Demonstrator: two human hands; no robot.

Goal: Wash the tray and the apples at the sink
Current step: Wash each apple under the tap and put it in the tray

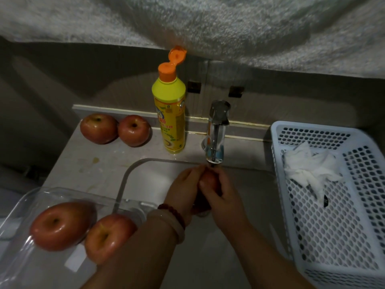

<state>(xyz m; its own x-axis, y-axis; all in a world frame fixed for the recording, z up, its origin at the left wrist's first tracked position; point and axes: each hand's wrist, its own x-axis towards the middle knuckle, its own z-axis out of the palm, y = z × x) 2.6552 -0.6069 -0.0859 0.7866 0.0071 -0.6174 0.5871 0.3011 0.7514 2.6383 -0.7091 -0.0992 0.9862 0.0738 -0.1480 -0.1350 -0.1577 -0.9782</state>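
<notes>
Both hands meet over the sink [145,174], just under the tip of the faucet [216,130]. Between them is a red apple [210,180]: the left hand [183,184] curls round its left side, and the right hand [220,195] wraps over it from the right, fingers bent across the fruit, so only a small patch of red skin shows. On the left wrist sit a pale bangle [166,222] and a string of dark red beads [175,211].

At the lower left a clear plastic tray [25,205] lies partly over the sink's edge, with two wet apples in it, one on the left [58,226] and one on the right [108,236], touching each other. Two more apples [98,128] [133,130] rest side by side on the tabletop [93,163] at the back left, against the low rear ledge. Just right of them stands a yellow dish-soap bottle [170,117], upright, its orange flip cap [177,55] hanging open. To the right of the sink is a white perforated basket [333,215] holding a crumpled white cloth [308,165].
</notes>
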